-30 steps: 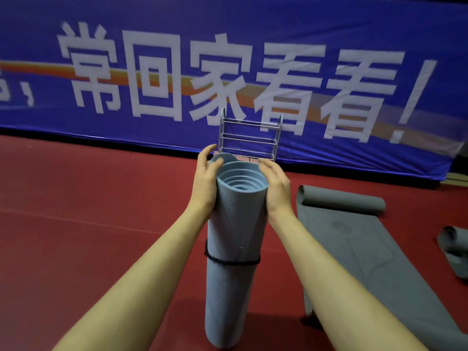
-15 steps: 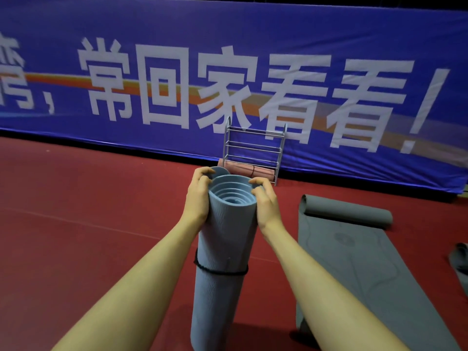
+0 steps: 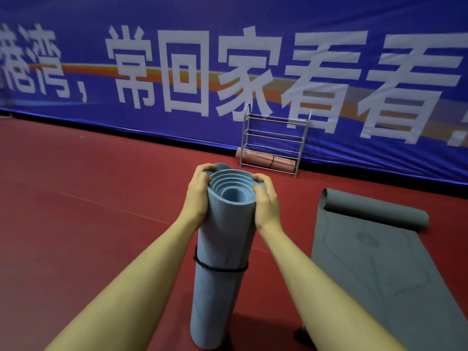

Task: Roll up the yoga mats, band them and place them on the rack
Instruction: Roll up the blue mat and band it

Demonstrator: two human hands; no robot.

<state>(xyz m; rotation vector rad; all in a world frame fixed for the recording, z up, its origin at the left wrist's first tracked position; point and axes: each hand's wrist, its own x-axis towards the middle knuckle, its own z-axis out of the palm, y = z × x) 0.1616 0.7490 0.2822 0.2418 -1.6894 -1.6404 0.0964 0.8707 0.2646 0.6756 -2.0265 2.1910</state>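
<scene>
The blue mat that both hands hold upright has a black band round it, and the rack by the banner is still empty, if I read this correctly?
Not quite: the rack is not empty. The head view shows a pink rolled mat on its bottom shelf. The rest holds: the left hand and right hand grip the upright blue mat, banded by the black band.

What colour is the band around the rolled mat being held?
Black; the band circles the blue mat, clearest in the head view.

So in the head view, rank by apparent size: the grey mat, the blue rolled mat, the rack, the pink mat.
1. grey mat, half unrolled
2. blue rolled mat, close to the camera, so flattered
3. rack, far off
4. pink mat, partly hidden by the rack
</scene>
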